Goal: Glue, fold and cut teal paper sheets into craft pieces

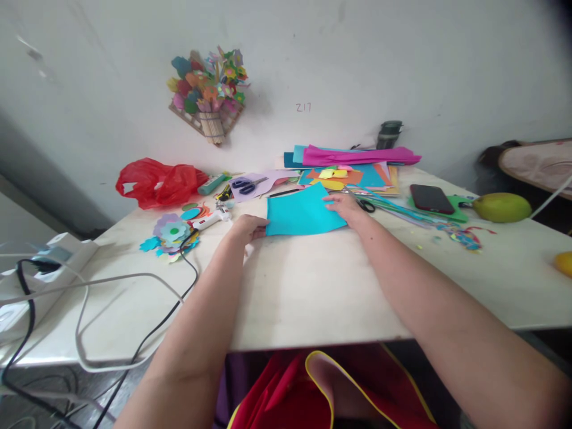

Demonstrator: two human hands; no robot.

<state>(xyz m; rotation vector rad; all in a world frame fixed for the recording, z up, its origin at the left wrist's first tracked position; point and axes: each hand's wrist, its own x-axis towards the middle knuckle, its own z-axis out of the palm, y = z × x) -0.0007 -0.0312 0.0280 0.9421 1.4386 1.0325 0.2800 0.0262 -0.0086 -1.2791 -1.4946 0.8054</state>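
Observation:
A bright blue sheet of craft foam or paper (299,213) is held between my two hands above the middle of the table. My left hand (251,229) pinches its lower left corner. On the right edge, my right hand (346,207) grips the sheet with thumb and fingers. The sheet tilts a little, its far corner raised. Black-handled scissors (367,206) lie just beyond my right hand, partly hidden by it. Left of my left hand rests a white and red glue gun (210,220).
Cut foam flowers (172,231), a red plastic bag (156,182) and purple scissors (248,185) lie left. Coloured sheets (357,156), thin strips (397,208), a phone (431,198) and a mango (503,207) are right. Cables (134,276) run from a power strip (58,274).

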